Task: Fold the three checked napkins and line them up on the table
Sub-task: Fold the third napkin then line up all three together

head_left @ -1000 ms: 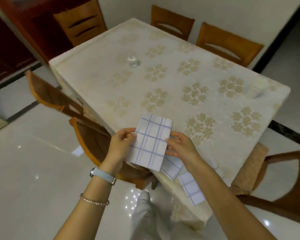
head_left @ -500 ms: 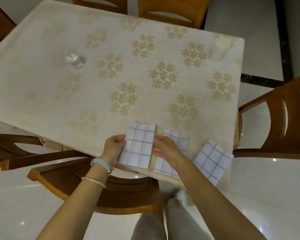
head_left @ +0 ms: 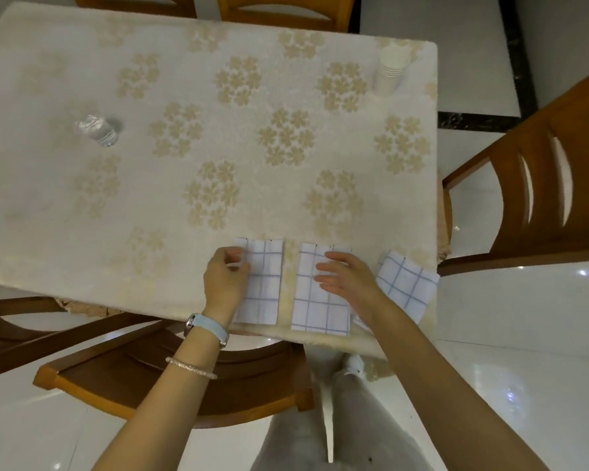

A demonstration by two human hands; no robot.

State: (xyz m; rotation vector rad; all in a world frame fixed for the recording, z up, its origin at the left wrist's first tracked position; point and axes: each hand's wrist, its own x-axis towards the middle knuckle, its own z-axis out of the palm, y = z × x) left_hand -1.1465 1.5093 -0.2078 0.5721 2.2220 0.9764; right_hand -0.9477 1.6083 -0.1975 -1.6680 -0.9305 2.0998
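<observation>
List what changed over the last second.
The left napkin, held up by both hands, was laid on the table, leftmost in the row. The right hand let go and now rests flat on the middle napkin; the left hand stays at the left napkin's edge. The right napkin, bottle and cups are unmoved.

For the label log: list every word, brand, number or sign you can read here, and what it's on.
No text is readable.
On the water bottle: any label is too blurred to read.
On the paper cup stack: no print visible.
On the checked napkins: grid lines only.
On the wristwatch: nothing legible.
</observation>
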